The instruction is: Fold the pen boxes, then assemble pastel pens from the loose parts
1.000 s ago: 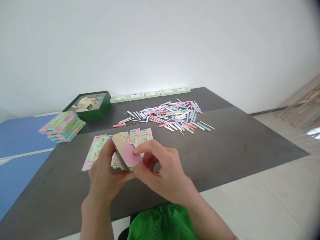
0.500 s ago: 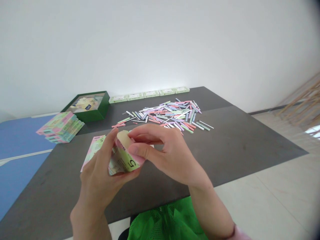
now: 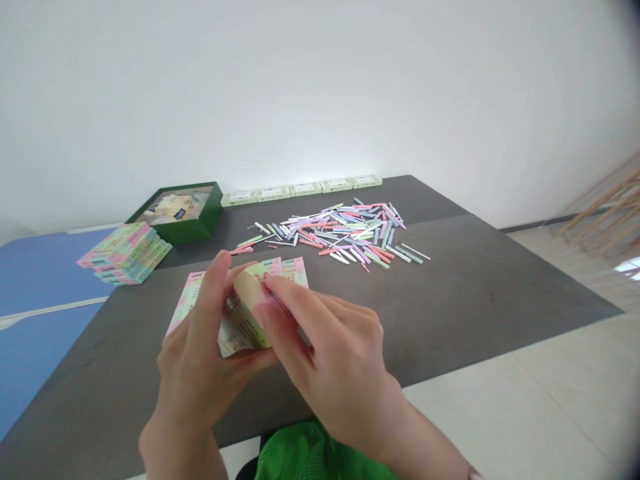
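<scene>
A small pastel paper box (image 3: 245, 317), pink and green with print on it, sits between both my hands above the dark table (image 3: 475, 280). My left hand (image 3: 200, 360) wraps round its left side, thumb up along the edge. The fingers of my right hand (image 3: 330, 360) press on its end flap from the right. Flat unfolded box blanks (image 3: 287, 268) of the same print lie on the table just behind my hands.
A heap of pastel sticks (image 3: 345, 233) lies mid-table. A green box (image 3: 177, 212) stands at the back left, with a stack of pastel blanks (image 3: 125, 253) beside it. A row of small green packs (image 3: 300, 189) lines the far edge. Green mesh fabric (image 3: 320, 453) shows below.
My right hand has shifted from pinching the box's top to pressing its fingers flat along the end flap. The box has turned a little in my left hand.
</scene>
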Action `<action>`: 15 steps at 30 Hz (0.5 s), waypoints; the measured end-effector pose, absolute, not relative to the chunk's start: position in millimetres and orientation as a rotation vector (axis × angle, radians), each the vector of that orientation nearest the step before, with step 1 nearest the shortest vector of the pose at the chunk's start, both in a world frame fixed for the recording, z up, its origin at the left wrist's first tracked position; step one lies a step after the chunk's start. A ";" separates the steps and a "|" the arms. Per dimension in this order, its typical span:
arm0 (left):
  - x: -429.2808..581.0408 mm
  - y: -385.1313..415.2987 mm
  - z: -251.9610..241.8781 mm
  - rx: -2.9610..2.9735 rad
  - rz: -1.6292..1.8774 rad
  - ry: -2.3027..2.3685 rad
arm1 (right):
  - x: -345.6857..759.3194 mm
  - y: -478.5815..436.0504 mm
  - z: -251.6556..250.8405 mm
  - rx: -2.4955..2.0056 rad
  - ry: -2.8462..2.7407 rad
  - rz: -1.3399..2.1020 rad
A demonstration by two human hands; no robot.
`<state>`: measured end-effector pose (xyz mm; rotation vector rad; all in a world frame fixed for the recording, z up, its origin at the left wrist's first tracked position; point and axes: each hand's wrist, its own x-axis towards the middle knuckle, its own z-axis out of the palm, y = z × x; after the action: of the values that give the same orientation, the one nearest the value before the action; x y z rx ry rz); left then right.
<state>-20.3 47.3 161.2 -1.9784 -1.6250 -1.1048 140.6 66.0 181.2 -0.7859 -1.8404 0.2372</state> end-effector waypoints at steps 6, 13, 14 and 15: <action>-18.5 48.6 163.1 -1.997 -1.071 -1.578 | 133.0 65.1 175.1 -0.885 -1.735 0.138; -20.8 50.8 166.2 -2.037 -1.035 -1.477 | 130.5 69.7 172.4 -0.862 -1.731 0.105; -21.3 51.3 166.0 -2.033 -1.042 -1.453 | 128.2 69.7 171.7 -0.850 -1.706 0.039; -22.0 51.9 165.1 -2.028 -1.054 -1.432 | 125.6 69.6 170.7 -0.835 -1.679 -0.030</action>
<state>-22.0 51.9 165.1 -2.0285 -1.4319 -1.0542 125.6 69.6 170.7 -0.8347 -1.6793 -0.0305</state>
